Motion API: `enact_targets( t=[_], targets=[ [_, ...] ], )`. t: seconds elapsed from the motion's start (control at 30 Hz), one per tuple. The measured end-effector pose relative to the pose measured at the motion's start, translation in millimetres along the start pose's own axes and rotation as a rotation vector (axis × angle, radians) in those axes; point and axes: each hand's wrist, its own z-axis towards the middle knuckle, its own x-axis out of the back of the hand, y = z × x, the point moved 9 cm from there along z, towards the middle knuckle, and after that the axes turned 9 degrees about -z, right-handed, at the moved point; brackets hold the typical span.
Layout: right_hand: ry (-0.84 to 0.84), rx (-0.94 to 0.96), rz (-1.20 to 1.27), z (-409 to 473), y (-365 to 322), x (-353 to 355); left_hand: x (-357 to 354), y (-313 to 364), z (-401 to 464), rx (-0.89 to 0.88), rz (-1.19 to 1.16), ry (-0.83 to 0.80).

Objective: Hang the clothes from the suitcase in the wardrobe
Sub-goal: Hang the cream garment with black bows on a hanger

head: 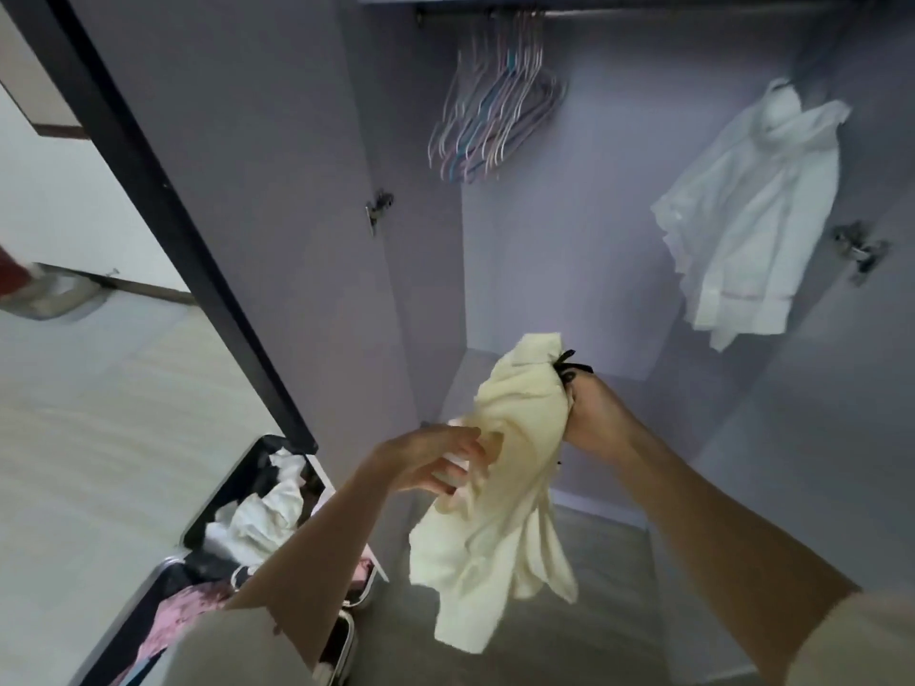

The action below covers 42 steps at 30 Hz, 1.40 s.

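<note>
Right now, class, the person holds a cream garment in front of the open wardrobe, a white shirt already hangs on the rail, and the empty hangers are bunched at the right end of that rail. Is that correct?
One detail is wrong. The head view shows the empty hangers bunched at the left end of the rail; the white shirt hangs towards the right. The cream garment is held as stated, in the right hand.

**Colours and patterns observed**

Wardrobe interior (pixel 594 250): pale lilac. Hangers (pixel 495 116) at 12 o'clock: pink, blue, white. Hung shirt (pixel 747 215) at 2 o'clock: white. Held garment (pixel 500 512): cream, black bow. Suitcase (pixel 277 537) at 7 o'clock: white and pink patterned clothes.
</note>
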Motion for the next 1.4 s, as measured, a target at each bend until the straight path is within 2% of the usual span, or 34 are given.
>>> enact_targets(
  t=[0.1, 0.2, 0.3, 0.37, 0.53, 0.67, 0.8, 0.93, 1.03, 1.13, 1.2, 1.27, 1.33, 1.4],
  targets=[
    [-0.023, 0.031, 0.01, 4.6, -24.7, -13.1, 13.9, 9.9, 10.1, 0.027, -0.288, 0.061],
    [0.031, 0.014, 0.012, 16.4, -36.8, -8.6, 12.9, 28.5, 25.3, 0.012, -0.424, 0.098],
    [0.023, 0.006, 0.071, 20.4, -51.5, -9.4, -4.1, 55.6, 37.6, -0.032, -0.674, -0.048],
    [0.005, -0.015, -0.002, 13.8, -63.1, -16.2, -6.9, 83.5, 46.2, -0.126, -0.791, -0.138],
    [0.151, 0.0, -0.255, 9.9, -81.9, 20.4, 16.5, 137.5, 61.0, -0.262, -0.639, 0.036],
    [0.234, -0.124, -0.555, 9.1, -58.6, 58.9, 10.7, 201.1, 50.5, -0.416, -0.673, -0.161],
    [0.277, -0.228, -0.677, 10.3, -45.5, 81.2, 2.5, 244.6, 35.9, -0.507, -0.606, -0.188],
    [0.479, -0.089, -0.571, 21.5, -69.2, 82.9, -21.5, 275.4, 14.2, -0.568, -0.513, -0.267],
    [0.536, 0.022, -0.584, 38.8, -90.7, 79.0, -40.8, 290.0, -3.3, -0.631, -0.439, -0.375],
    [0.525, -0.009, -0.696, 50.4, -93.0, 63.8, -47.8, 297.3, -17.3, -0.647, -0.462, -0.439],
    [0.5, -0.114, -0.622, 58.4, -73.1, 63.4, -43.0, 303.1, -24.3, -0.67, -0.49, -0.441],
    [0.381, -0.184, -0.436, 64.7, -49.9, 51.4, -36.0, 307.5, -33.6, -0.696, -0.52, -0.421],
    [0.318, -0.123, -0.275, 73.0, -43.2, 42.3, -24.7, 308.5, -35.7, -0.719, -0.549, -0.371],
    [0.291, 0.048, -0.2, 79.1, -61.4, 32.9, -5.6, 306.4, -34.2, -0.75, -0.602, -0.287]
  ],
)
